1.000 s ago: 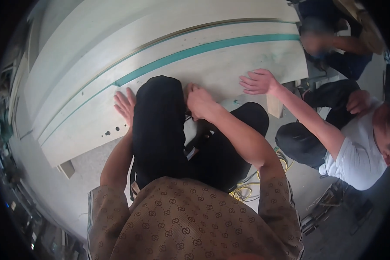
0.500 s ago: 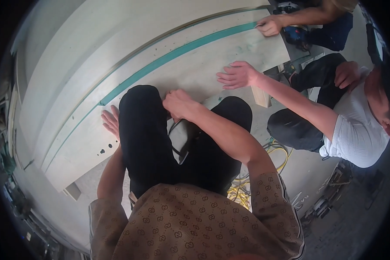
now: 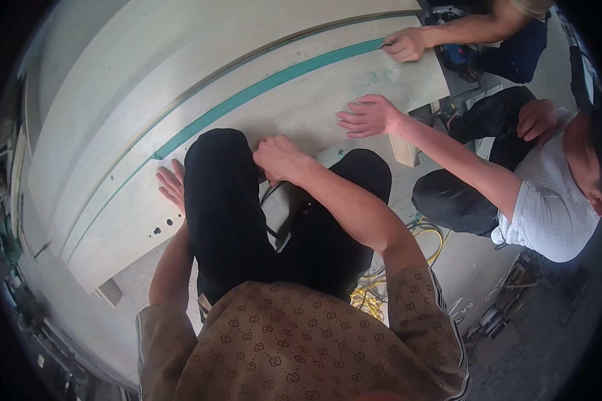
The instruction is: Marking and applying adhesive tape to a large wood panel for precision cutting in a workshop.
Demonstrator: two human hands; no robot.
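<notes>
My left hand (image 3: 172,184) lies with fingers stretched out on a pale board (image 3: 308,120), just left of my left knee. Between my knees, my right hand (image 3: 277,158) is closed at the board's near edge; what its fingers hold, if anything, is hidden. A long teal strip (image 3: 261,87) curves across the board beyond both hands. At the strip's far right end, a co-worker's hand (image 3: 406,45) pinches something small and dark. Another person's hand (image 3: 368,117) hovers or rests near the board's right part, fingers extended; I cannot tell whether it touches.
A thin raised edge (image 3: 234,63) runs behind the strip. A blue and black power tool (image 3: 458,57) stands by the co-worker at the far right. Yellow cable (image 3: 368,301) lies coiled on the floor right of my legs. A wooden block (image 3: 403,150) supports the board's right side.
The co-worker's hand at the strip's far end has shifted slightly left and nearer. My own hands stay almost where they were.
</notes>
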